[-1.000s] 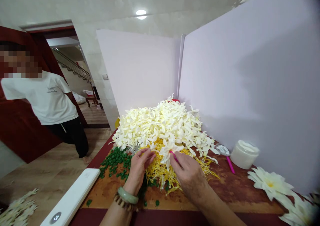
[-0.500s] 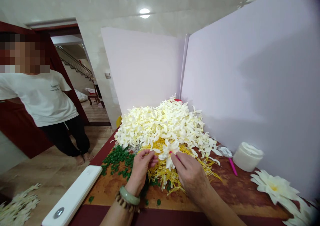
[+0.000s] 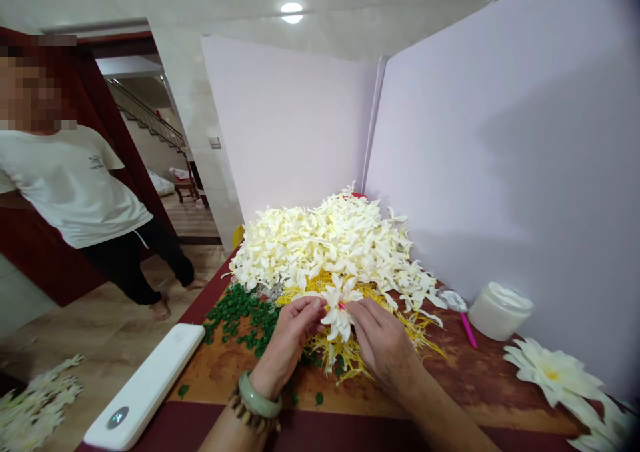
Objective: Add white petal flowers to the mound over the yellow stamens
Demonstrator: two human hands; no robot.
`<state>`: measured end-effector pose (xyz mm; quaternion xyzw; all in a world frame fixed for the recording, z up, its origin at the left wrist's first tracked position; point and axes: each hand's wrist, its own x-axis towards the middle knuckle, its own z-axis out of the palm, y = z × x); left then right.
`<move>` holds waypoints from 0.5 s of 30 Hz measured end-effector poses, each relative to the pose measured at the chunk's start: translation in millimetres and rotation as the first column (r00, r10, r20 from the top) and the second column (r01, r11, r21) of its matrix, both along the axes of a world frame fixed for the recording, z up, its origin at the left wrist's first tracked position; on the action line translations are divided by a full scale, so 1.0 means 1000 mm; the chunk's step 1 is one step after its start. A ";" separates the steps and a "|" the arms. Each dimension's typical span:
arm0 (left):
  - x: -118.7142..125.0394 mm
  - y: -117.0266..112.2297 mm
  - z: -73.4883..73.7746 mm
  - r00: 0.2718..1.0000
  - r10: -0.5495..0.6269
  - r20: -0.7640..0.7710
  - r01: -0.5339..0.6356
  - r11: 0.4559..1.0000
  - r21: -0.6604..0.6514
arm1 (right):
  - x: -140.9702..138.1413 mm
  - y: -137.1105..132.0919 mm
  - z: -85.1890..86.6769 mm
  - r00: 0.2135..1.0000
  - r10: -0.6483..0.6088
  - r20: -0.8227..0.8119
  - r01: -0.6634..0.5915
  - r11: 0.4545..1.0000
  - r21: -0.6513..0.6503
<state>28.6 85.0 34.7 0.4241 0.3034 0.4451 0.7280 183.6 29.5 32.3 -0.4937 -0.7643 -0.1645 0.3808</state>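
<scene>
- Both hands, left hand [image 3: 286, 349] and right hand [image 3: 383, 344], curling nearly shut, fingertips pinching a white many-petalled flower [image 3: 337, 317] between them
- Small pink tip [image 3: 341, 305] poking out beside the right fingers, its object hidden
- Flower hovering just above golden shredded strips [image 3: 350, 355], below a heaped mass of cream-white petals [image 3: 320, 239]
- Green beads [image 3: 245, 319] spreading beside the left hand across a mottled brown counter [image 3: 480, 382]
- Jade bangle [image 3: 259, 395] and wooden bead bracelet [image 3: 250, 412] circling the left wrist
- Pink-handled tool [image 3: 467, 329] lying near a white jar [image 3: 500, 311]
- Large white flower [image 3: 553, 375] resting at the counter's right side
- Person in a white T-shirt [image 3: 70, 185] standing beyond the counter's left side
</scene>
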 end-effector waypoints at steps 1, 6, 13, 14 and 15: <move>0.000 0.000 0.001 1.000 0.004 -0.002 -0.004 1.000 0.003 | 0.000 0.000 0.000 1.000 -0.005 0.006 0.005 1.000 -0.004; -0.001 -0.002 0.002 0.999 0.012 -0.044 -0.011 0.999 0.031 | -0.002 0.000 0.000 0.999 -0.026 0.020 0.026 0.999 -0.024; 0.000 0.001 -0.004 0.997 -0.021 -0.075 0.024 0.999 0.047 | -0.002 0.001 0.001 1.000 -0.020 0.020 0.021 0.999 -0.044; 0.000 0.002 -0.005 0.996 -0.018 -0.083 0.021 0.999 0.038 | -0.002 0.001 0.001 1.000 -0.014 0.003 0.015 0.999 -0.052; 0.000 0.003 -0.006 0.996 -0.014 -0.091 0.017 0.999 0.030 | -0.002 0.002 0.001 1.000 -0.006 -0.019 0.005 0.998 -0.056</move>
